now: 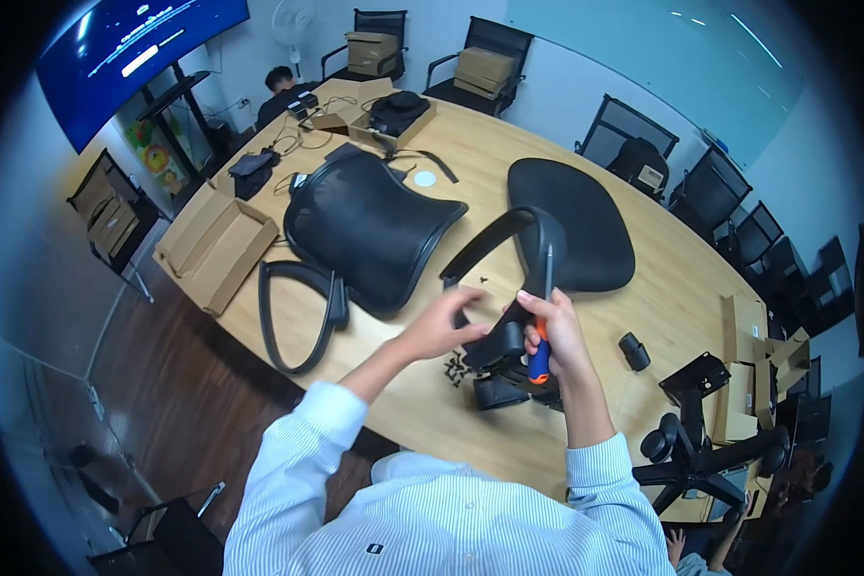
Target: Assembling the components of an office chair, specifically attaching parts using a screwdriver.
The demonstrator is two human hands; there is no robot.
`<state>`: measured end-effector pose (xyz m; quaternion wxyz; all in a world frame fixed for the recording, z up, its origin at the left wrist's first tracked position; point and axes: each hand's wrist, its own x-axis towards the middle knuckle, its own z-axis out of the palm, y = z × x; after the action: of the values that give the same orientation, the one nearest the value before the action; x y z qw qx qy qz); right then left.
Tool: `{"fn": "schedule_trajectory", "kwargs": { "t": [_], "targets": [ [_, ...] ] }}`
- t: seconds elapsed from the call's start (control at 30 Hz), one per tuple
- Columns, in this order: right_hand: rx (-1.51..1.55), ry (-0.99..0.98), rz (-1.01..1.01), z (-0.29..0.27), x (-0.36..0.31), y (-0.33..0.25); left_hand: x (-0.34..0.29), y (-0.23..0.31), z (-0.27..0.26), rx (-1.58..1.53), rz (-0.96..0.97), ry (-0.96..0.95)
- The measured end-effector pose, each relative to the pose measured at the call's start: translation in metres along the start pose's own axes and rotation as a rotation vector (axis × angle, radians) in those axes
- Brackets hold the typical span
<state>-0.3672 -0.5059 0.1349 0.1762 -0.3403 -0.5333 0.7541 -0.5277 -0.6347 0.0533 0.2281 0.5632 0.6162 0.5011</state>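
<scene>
My right hand (564,338) is closed around a screwdriver (540,355) with a blue and orange handle, its shaft pointing up and away. It also seems to touch a black looped armrest (485,240), whose far end overlaps the black seat (586,221). Fingers apart and slightly blurred, my left hand (439,326) hovers by the armrest's near end. Below both hands are dark chair parts (501,392), partly hidden. Several small screws (456,368) lie beside them. A mesh backrest (370,226) and a second armrest (269,317) rest on the left.
An opened cardboard box (216,245) is at the table's left edge. A short black cylinder (634,351) stands to the right, before a wheeled chair base (701,456). Another person's hand (677,545) shows at lower right; someone else sits low beyond the far edge.
</scene>
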Motion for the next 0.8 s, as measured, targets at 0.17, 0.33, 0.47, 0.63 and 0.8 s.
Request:
{"fn": "schedule_trajectory", "kwargs": {
  "t": [0.17,0.33,0.47,0.63,0.8],
  "targets": [
    [-0.021,-0.123,0.108,0.003,-0.004,0.011,0.003,0.005,0.051,-0.844,-0.35,-0.344],
    [0.112,-0.006,-0.144,-0.026,-0.047,0.028,-0.021,0.002,0.044,-0.849,-0.669,-0.062],
    [0.384,-0.389,0.167,-0.038,-0.143,0.065,-0.023,0.007,0.032,-0.816,-0.567,0.053],
    [0.27,-0.543,0.26,-0.025,-0.22,0.077,-0.011,0.014,0.023,-0.907,-0.447,0.029],
    [-0.114,-0.368,0.12,-0.032,-0.209,0.064,0.002,0.034,0.024,-0.727,-0.426,0.192]
  ]
}}
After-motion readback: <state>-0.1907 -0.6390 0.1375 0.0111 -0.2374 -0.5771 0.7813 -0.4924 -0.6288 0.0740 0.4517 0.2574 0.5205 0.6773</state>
